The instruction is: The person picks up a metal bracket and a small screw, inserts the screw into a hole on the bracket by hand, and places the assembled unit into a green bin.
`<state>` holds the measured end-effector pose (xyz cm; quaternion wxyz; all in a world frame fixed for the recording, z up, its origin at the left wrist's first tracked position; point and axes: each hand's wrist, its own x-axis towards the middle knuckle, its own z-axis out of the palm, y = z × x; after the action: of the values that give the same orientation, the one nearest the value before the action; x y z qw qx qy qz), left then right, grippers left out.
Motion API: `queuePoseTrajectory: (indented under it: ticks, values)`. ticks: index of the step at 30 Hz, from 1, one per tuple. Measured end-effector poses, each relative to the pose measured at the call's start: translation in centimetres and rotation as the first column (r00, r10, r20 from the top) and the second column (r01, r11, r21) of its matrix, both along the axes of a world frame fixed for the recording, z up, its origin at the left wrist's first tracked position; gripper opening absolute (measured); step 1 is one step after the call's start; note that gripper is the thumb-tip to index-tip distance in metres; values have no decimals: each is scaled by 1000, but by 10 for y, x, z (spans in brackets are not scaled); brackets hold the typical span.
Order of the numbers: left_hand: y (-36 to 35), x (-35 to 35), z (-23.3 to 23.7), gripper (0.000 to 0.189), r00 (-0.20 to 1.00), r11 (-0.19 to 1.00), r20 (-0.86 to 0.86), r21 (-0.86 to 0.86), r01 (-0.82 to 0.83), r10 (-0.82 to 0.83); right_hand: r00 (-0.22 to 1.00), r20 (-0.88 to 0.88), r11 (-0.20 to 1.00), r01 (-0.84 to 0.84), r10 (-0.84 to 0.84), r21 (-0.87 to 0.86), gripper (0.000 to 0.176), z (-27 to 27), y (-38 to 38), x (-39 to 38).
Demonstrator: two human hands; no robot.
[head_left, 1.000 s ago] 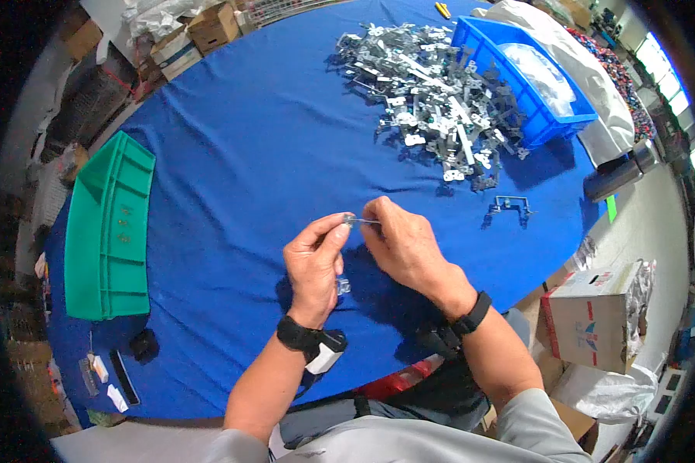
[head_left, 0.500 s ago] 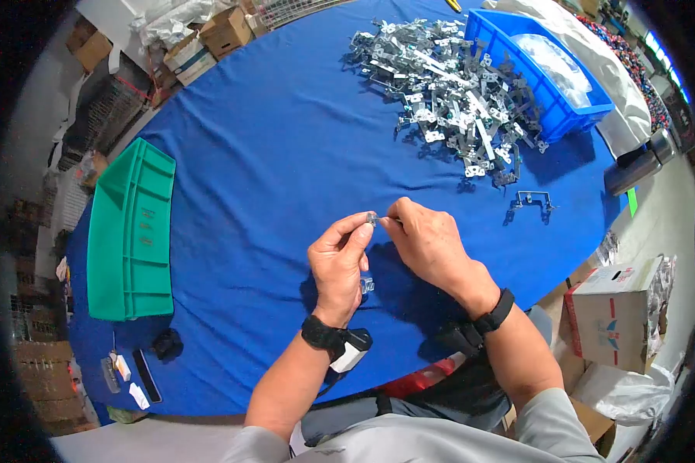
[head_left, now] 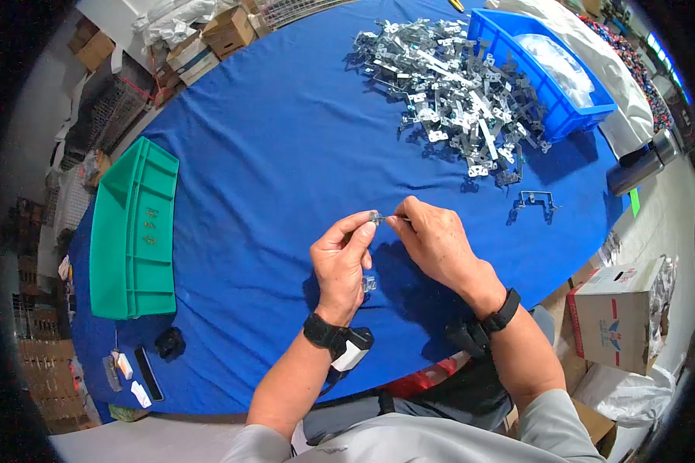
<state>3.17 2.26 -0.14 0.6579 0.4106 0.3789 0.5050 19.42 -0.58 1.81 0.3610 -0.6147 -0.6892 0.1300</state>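
Observation:
Over the middle of the blue cloth, my left hand [head_left: 338, 258] pinches a small metal piece [head_left: 375, 218] between thumb and index finger. Close by on its right, my right hand [head_left: 439, 243] is closed in a pinch on a thin metal rod [head_left: 401, 219], whose end points at the small piece. The rod's other end is hidden by the fingers. Just beside the heel of my left hand lies another small shiny piece [head_left: 370, 284] on the cloth. To the right, a U-shaped metal bracket [head_left: 536, 195] lies by itself.
A large heap of metal brackets [head_left: 452, 89] covers the far right, against a blue bin [head_left: 560, 127] holding a clear plastic bag. At left is a green crate [head_left: 116, 255]. A phone [head_left: 148, 376] and small items lie front left; a metal flask [head_left: 645, 162] is at the right edge.
My right hand has drawn slightly away from my left, and more of the thin rod shows between them. The whole view has shifted a little.

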Motion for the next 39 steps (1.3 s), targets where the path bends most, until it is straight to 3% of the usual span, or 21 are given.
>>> queuePoseTrajectory:
  ticks: [5,9,11,15,22,35,39]
  values:
    - [0,1,-1,17,1000,1000,4,-4,-17,17,994,-104,1000,-15,18,26,21,2,-1,-1]
    - [-1,2,4,17,999,1000,-38,-13,-18,18,1000,-23,999,-14,14,33,19,-2,1,-1]
    - [-1,2,2,16,1000,1000,-16,-11,-15,15,998,60,999,3,1,-50,17,-1,0,-3]
    - [-1,1,0,17,1000,1000,2,-11,-21,21,998,-51,999,-30,31,14,19,-1,1,-3]
    - [-2,3,1,15,998,999,-53,25,-27,28,985,167,999,46,-41,-29,27,-4,1,-7]
    - [-1,3,1,15,998,999,-48,37,-34,35,986,163,998,31,-23,-46,29,-2,1,-4]
    - [-2,2,1,16,999,1000,-40,26,-10,11,997,78,999,22,-19,-33,27,-5,2,-3]
